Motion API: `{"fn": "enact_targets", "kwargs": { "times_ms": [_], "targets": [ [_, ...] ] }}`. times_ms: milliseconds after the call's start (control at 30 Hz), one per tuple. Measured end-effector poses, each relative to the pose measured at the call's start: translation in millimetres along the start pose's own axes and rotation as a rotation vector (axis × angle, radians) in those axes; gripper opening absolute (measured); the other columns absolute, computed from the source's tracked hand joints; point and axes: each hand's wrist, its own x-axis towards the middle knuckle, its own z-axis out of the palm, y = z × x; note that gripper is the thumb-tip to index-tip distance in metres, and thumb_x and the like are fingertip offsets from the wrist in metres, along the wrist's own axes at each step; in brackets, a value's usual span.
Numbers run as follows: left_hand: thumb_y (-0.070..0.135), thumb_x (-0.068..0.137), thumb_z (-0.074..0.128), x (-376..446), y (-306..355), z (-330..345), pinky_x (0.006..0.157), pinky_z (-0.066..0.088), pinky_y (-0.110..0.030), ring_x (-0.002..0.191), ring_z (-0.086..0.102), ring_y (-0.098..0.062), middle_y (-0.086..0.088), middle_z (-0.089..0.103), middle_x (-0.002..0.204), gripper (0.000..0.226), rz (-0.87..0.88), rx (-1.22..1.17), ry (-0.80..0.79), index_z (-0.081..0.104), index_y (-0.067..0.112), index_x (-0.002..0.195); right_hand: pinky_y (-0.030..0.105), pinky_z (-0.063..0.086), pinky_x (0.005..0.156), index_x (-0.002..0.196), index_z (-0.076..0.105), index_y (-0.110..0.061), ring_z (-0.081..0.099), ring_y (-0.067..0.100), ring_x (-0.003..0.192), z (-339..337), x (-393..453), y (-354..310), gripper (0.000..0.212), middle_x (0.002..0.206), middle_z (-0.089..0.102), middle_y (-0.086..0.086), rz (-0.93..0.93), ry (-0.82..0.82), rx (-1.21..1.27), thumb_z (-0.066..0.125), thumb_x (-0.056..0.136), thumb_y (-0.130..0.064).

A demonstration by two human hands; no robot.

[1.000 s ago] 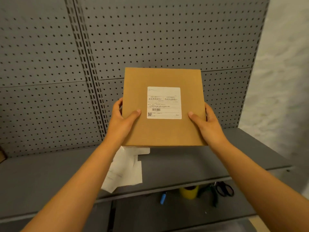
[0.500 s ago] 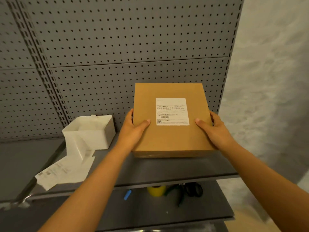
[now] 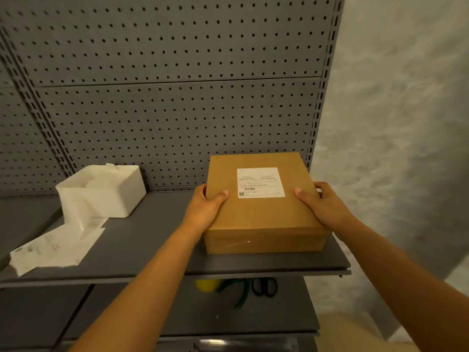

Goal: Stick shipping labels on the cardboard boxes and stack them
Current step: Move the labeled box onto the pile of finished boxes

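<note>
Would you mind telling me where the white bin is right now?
In the head view, the white bin sits on the left of the grey shelf, against the pegboard, with loose label sheets before it.

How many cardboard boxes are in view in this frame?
1. The cardboard box sits at the right end of the grey shelf, gripped by the left hand and right hand. Others may lie outside the frame.
</note>
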Motion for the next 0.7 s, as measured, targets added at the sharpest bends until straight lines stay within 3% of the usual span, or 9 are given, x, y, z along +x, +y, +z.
{"fn": "enact_targets", "kwargs": {
  "times_ms": [400, 600, 700],
  "targets": [
    [0.038, 0.090, 0.061, 19, 6, 21, 0.079, 0.043, -0.030, 0.093, 0.057, -0.017, -0.003, 0.058, 0.117, 0.052, -0.106, 0.004, -0.046, 0.043, 0.014, 0.133, 0.042, 0.044, 0.093, 0.141, 0.035, -0.015, 0.052, 0.035, 0.118, -12, 27, 6, 0.067, 0.138, 0.048, 0.015, 0.067, -0.056, -0.088, 0.052, 0.089, -0.054],
    [0.044, 0.091, 0.057, 26, 7, 22, 0.086, 0.043, -0.032, 0.114, 0.056, -0.026, -0.006, 0.054, 0.131, 0.059, -0.105, 0.139, -0.069, 0.038, 0.013, 0.137, 0.042, 0.042, 0.094, 0.143, 0.033, -0.012, 0.050, 0.036, 0.120, -12, 32, 4, 0.070, 0.140, 0.046, 0.016, 0.058, -0.074, -0.200, 0.048, 0.090, -0.056],
    [0.047, 0.091, 0.054, 27, 10, 20, 0.086, 0.040, -0.031, 0.119, 0.053, -0.027, -0.008, 0.051, 0.136, 0.061, -0.064, 0.291, -0.095, 0.037, 0.010, 0.138, 0.043, 0.042, 0.095, 0.142, 0.034, -0.011, 0.049, 0.035, 0.121, -14, 29, -4, 0.073, 0.138, 0.047, 0.016, 0.012, -0.027, -0.374, 0.049, 0.088, -0.058]
  ]
}}
